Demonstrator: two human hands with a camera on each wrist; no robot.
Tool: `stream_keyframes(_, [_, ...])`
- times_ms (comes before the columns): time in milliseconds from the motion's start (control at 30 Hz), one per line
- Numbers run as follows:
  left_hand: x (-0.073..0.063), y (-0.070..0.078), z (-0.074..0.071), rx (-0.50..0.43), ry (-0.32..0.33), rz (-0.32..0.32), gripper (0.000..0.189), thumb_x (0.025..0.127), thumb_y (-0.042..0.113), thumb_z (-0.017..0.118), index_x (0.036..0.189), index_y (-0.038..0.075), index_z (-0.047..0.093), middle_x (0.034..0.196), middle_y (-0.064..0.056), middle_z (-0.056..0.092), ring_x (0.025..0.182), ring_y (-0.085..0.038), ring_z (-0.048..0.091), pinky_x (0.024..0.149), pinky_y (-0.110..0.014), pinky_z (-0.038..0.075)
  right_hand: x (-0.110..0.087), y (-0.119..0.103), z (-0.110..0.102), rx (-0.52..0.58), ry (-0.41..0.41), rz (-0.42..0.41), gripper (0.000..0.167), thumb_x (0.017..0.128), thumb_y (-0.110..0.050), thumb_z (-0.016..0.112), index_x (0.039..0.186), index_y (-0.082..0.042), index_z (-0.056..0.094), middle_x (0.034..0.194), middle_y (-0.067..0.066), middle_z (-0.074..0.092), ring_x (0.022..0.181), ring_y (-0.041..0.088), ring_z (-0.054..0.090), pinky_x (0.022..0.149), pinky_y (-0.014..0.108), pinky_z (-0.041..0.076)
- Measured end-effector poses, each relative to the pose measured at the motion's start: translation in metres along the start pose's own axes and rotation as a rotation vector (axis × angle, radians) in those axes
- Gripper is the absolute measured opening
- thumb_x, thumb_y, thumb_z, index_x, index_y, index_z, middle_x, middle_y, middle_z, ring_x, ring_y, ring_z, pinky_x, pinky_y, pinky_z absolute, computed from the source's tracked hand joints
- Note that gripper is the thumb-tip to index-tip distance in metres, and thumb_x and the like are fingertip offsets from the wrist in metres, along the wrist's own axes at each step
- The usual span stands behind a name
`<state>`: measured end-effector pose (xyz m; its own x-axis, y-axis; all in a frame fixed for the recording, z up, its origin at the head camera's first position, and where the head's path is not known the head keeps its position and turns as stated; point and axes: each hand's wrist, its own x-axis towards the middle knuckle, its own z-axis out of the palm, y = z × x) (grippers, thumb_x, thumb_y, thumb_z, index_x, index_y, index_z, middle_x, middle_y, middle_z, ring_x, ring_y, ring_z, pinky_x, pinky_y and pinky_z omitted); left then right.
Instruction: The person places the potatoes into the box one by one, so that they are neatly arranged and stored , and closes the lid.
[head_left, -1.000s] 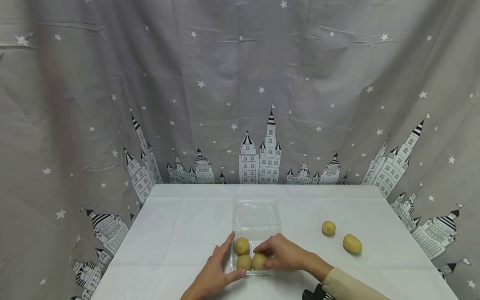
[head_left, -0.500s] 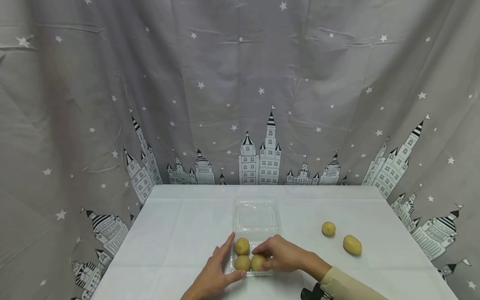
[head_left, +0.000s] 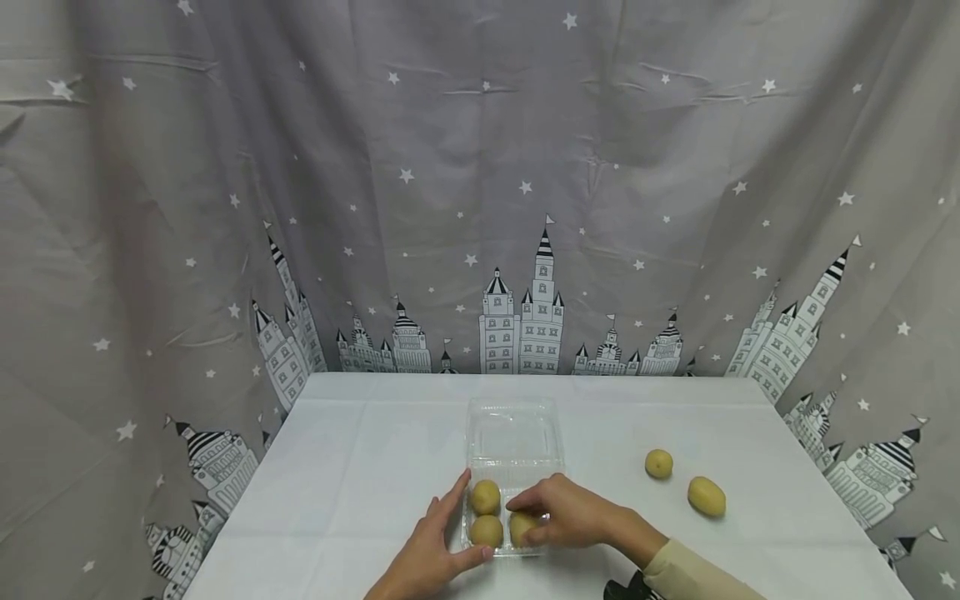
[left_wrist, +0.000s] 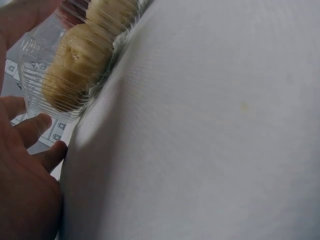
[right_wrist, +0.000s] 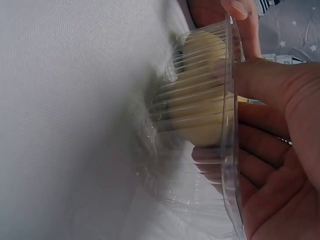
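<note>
A clear plastic clamshell container [head_left: 514,433] lies with its lid folded back on the table. Two potatoes, a rear one [head_left: 485,497] and a front one [head_left: 487,531], sit along its left side. My right hand [head_left: 573,510] reaches in and holds a third potato [head_left: 522,528] at the front right, partly hidden by the fingers. Through the ribbed wall in the right wrist view, the thumb [right_wrist: 270,80] presses on that potato. My left hand [head_left: 431,542] spreads along the container's left side, fingers extended, thumb at the front edge. The left wrist view shows potatoes [left_wrist: 75,65] behind the clear wall.
Outside the container, a small round potato [head_left: 658,464] and a larger oval one [head_left: 707,497] lie to the right on the white-covered table [head_left: 360,467]. A grey curtain [head_left: 420,125] printed with castles and stars hangs behind the table.
The potato in my right hand has shifted slightly right, leaving a small gap beside the front left potato. My left hand stays in place. The head view has tilted a little.
</note>
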<state>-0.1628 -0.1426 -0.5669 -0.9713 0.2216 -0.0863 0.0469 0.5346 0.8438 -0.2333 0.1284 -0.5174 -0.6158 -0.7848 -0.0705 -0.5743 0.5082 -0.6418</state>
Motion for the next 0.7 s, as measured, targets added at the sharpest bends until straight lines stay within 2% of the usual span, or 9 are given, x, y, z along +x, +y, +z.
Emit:
stream_keyframes(233, [0.0002, -0.0004, 0.0004, -0.005, 0.004, 0.011, 0.11, 0.088, 0.055, 0.089, 0.176, 0.035, 0.026, 0.18, -0.016, 0.032, 0.154, -0.078, 0.014, 0.112, -0.097, 0.017, -0.0028, -0.0011, -0.0036, 0.023, 0.008, -0.003, 0.046, 0.093, -0.018, 0.085, 0.136, -0.004, 0.076, 0.131, 0.002, 0.08, 0.116, 0.003, 0.075, 0.101, 0.023, 0.061])
stream_keyframes(500, [-0.0014, 0.0011, -0.0006, -0.01, 0.004, 0.006, 0.11, 0.087, 0.056, 0.089, 0.175, 0.037, 0.025, 0.18, -0.015, 0.031, 0.154, -0.078, 0.014, 0.113, -0.096, 0.016, -0.0052, -0.0006, -0.0065, 0.058, 0.019, 0.033, 0.047, 0.091, -0.019, 0.086, 0.135, -0.004, 0.077, 0.132, 0.003, 0.08, 0.114, 0.005, 0.076, 0.1, 0.024, 0.062])
stream_keyframes(700, [-0.0013, 0.0004, 0.0, -0.007, 0.006, 0.004, 0.11, 0.087, 0.056, 0.089, 0.175, 0.035, 0.026, 0.18, -0.016, 0.031, 0.154, -0.078, 0.014, 0.112, -0.097, 0.017, -0.0076, 0.0002, -0.0076, 0.071, 0.031, 0.021, 0.046, 0.092, -0.02, 0.086, 0.134, -0.003, 0.077, 0.132, 0.006, 0.08, 0.115, 0.007, 0.077, 0.1, 0.024, 0.062])
